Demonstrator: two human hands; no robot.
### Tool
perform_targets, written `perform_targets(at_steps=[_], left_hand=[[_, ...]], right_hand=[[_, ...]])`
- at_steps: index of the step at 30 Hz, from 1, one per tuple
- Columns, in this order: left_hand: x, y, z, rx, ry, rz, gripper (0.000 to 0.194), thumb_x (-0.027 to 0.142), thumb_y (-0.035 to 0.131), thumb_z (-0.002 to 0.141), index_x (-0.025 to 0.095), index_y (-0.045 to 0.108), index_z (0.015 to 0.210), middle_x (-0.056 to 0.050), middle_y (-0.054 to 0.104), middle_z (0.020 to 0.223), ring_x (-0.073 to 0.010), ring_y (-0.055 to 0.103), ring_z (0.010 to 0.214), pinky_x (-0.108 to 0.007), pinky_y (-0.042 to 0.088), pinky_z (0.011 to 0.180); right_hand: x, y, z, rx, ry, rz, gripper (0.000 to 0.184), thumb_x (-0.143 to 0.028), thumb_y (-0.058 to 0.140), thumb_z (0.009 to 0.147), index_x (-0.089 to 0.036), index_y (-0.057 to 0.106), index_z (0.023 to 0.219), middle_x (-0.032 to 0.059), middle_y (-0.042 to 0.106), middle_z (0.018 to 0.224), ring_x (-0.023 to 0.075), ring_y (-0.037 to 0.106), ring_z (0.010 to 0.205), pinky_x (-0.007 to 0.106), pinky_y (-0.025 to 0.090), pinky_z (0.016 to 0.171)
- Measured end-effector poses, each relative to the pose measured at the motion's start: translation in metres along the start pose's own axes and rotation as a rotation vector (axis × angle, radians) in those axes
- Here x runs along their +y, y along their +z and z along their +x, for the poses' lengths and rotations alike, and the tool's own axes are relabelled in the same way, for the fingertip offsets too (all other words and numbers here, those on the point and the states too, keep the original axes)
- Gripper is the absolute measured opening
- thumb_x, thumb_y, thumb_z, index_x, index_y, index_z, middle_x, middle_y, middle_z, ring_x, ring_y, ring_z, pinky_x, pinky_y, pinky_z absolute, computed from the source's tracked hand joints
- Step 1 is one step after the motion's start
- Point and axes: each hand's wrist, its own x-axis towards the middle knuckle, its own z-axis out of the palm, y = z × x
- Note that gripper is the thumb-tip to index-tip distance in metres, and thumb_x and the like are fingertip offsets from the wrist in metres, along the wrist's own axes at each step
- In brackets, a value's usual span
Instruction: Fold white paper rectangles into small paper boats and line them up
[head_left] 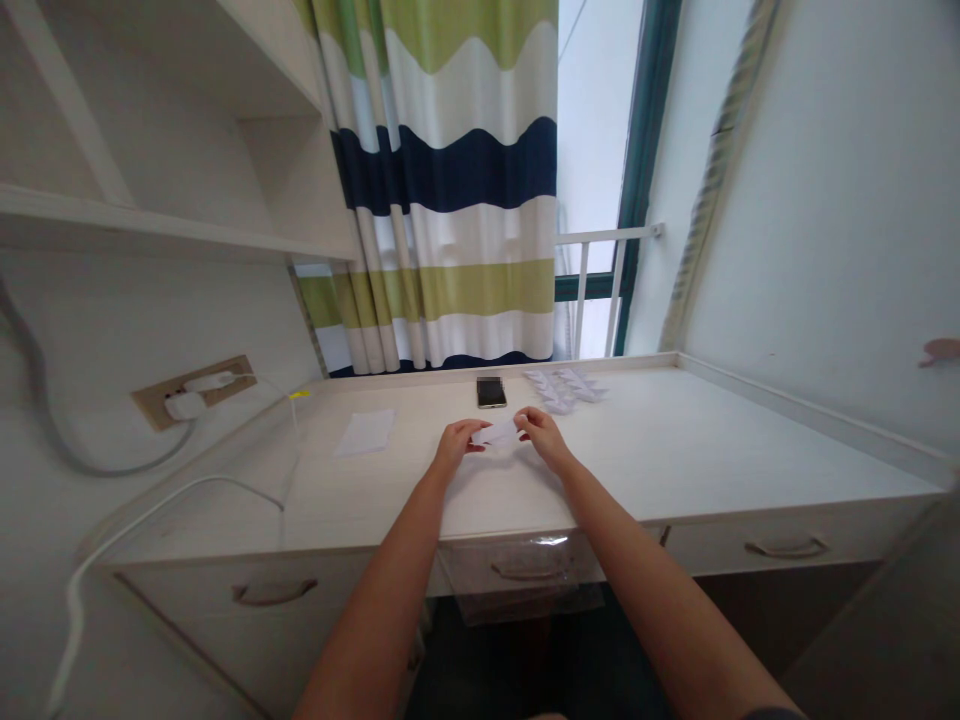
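L hand [454,444] & R hand [543,436] are pinching white paper [496,432], this side of smartphone [491,391]; poss. tear if they're pulling unevenly.

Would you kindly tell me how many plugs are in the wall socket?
2: the nearer plug is in the wall socket, and the farther plug is to its right, toward the curtain. Another could be hidden behind them.

Striped curtain [480,170]; dark phone [491,391] on white desk [660,440]; plugs [185,404] in socket [154,402]
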Motion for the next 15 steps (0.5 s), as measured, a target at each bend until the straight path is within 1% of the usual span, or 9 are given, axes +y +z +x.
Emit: perform_targets(at_steps=[3, 5, 8, 11, 13, 15], left_hand=[[-0.0014, 0.0028, -0.0012, -0.026, 0.078, 0.156, 0.02, 0.03, 0.065, 0.054, 0.013, 0.063, 0.064, -0.003, 0.063, 0.065, -0.0132, 0.055, 0.061, -0.024, 0.042, 0.059], [-0.0025, 0.004, -0.0016, -0.051, 0.143, 0.236, 0.016, 0.026, 0.067, 0.052, 0.014, 0.062, 0.06, -0.003, 0.062, 0.062, -0.0128, 0.054, 0.061, -0.025, 0.042, 0.063], [-0.0045, 0.004, -0.0021, -0.049, 0.22, 0.316, 0.014, 0.025, 0.067, 0.053, 0.015, 0.061, 0.061, -0.002, 0.061, 0.063, -0.0124, 0.053, 0.061, -0.025, 0.041, 0.064], [-0.0068, 0.0036, -0.0024, -0.067, 0.224, 0.361, 0.014, 0.026, 0.066, 0.055, 0.015, 0.06, 0.062, -0.001, 0.06, 0.061, -0.0117, 0.051, 0.058, -0.024, 0.041, 0.061], [-0.0085, 0.0037, -0.0024, -0.087, 0.22, 0.386, 0.013, 0.026, 0.064, 0.057, 0.015, 0.06, 0.062, -0.001, 0.059, 0.06, -0.0112, 0.05, 0.057, -0.023, 0.04, 0.059], [-0.0102, 0.0038, -0.0018, -0.074, 0.226, 0.407, 0.012, 0.025, 0.062, 0.058, 0.015, 0.059, 0.063, 0.0, 0.059, 0.061, -0.011, 0.05, 0.057, -0.022, 0.039, 0.058]], right_hand=[[0.007, 0.0018, 0.0006, -0.069, -0.119, -0.156, 0.024, -0.043, 0.051, 0.066, -0.019, 0.049, 0.063, -0.004, 0.044, 0.056, 0.0093, 0.042, 0.053, 0.022, 0.037, 0.05], [0.0094, 0.0025, 0.0007, -0.086, -0.171, -0.226, 0.025, -0.043, 0.049, 0.068, -0.019, 0.049, 0.064, -0.0037, 0.044, 0.057, 0.0093, 0.041, 0.053, 0.022, 0.037, 0.051], [0.0093, 0.0035, 0.0001, -0.091, -0.209, -0.266, 0.026, -0.045, 0.047, 0.07, -0.019, 0.05, 0.067, -0.0027, 0.045, 0.059, 0.0105, 0.042, 0.056, 0.022, 0.037, 0.053], [0.0071, 0.0046, -0.0009, -0.099, -0.232, -0.263, 0.026, -0.045, 0.046, 0.072, -0.019, 0.051, 0.069, -0.001, 0.048, 0.064, 0.012, 0.044, 0.061, 0.022, 0.038, 0.053], [0.0057, 0.0045, -0.0011, -0.072, -0.268, -0.274, 0.024, -0.042, 0.047, 0.071, -0.02, 0.052, 0.073, 0.001, 0.051, 0.071, 0.0133, 0.046, 0.067, 0.023, 0.039, 0.054], [0.0043, 0.0033, -0.0006, 0.018, -0.314, -0.304, 0.022, -0.039, 0.053, 0.068, -0.02, 0.053, 0.079, 0.0031, 0.052, 0.08, 0.0144, 0.047, 0.072, 0.024, 0.04, 0.057]])
